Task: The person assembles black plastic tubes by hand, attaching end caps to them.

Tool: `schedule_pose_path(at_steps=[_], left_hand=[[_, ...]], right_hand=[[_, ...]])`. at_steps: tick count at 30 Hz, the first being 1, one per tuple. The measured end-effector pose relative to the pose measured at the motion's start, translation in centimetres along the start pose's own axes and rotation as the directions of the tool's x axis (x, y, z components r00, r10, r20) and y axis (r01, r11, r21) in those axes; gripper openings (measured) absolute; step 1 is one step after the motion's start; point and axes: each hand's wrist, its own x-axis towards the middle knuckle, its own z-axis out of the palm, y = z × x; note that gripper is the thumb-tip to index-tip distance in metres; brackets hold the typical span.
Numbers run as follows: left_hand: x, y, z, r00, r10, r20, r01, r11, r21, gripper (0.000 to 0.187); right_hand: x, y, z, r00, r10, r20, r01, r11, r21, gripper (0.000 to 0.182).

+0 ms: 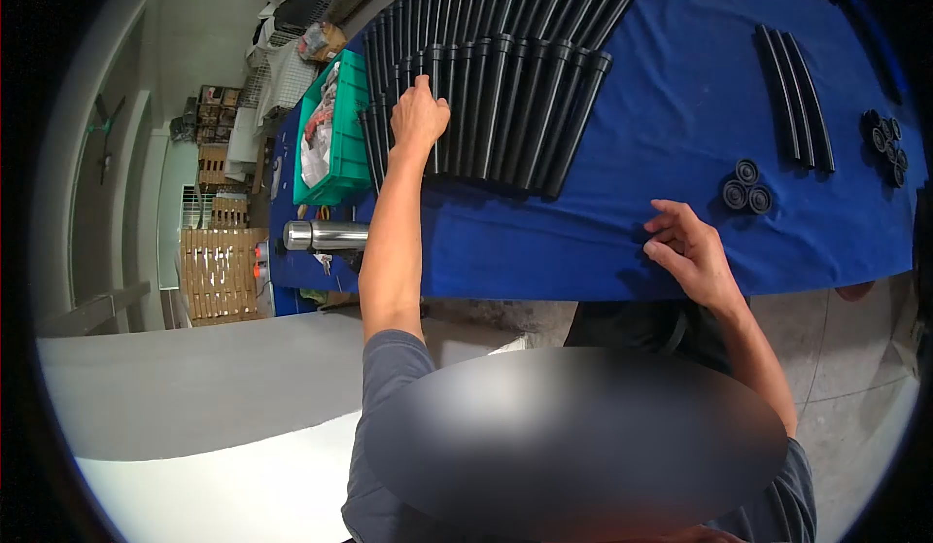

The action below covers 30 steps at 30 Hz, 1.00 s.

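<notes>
Rows of black tubes [501, 105] with wider capped ends lie side by side on the blue cloth [641, 135]. My left hand [418, 117] reaches over the left part of the nearer row, its fingers at the upper part of a tube; whatever they grip is too small to make out. Above the cloth near the table's front edge, my right hand [685, 249] has its fingers curled loosely and apart, with nothing between them. Three round black caps [746, 193] sit together to the upper right of it.
A green crate [345, 135] holding plastic bags stands left of the tubes, with a steel bottle [321, 236] below it. Several thin black tubes [797, 101] and more round black pieces [884, 144] lie at the right. Boxes [224, 271] stand beyond the table at left.
</notes>
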Motion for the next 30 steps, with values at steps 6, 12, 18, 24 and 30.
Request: schedule_pose_path(at_steps=[6, 12, 18, 24, 30], left_hand=[[-0.3, 0.1, 0.1, 1.0, -0.012, -0.005, 0.012, 1.0, -0.003, 0.054], [-0.7, -0.2, -0.3, 0.997, -0.071, 0.011, 0.071, 0.997, 0.025, 0.058], [-1.7, -1.8, 0.1, 0.975, -0.116, -0.188, 0.105, 0.992, -0.067, 0.072], [-5.5, 3.0, -1.4, 0.852, 0.1, -0.515, -0.308, 0.89, -0.335, 0.039], [-11.8, 16.5, -3.3, 0.86, 0.278, -0.427, -0.509, 0.518, -0.688, 0.021]], right_hand=[[0.0, -0.1, 0.0, 1.0, 0.015, 0.011, -0.015, 1.0, 0.02, 0.049], [0.0, 0.1, 0.0, 1.0, 0.013, 0.014, -0.013, 1.0, 0.01, 0.046], [-0.1, 0.5, 0.1, 1.0, 0.008, 0.009, -0.008, 1.0, 0.02, 0.043], [-0.1, 0.2, -0.2, 0.999, -0.038, 0.009, 0.038, 0.998, -0.058, 0.038], [0.0, -0.2, -0.5, 0.98, -0.195, 0.048, 0.201, 0.95, -0.237, 0.026]])
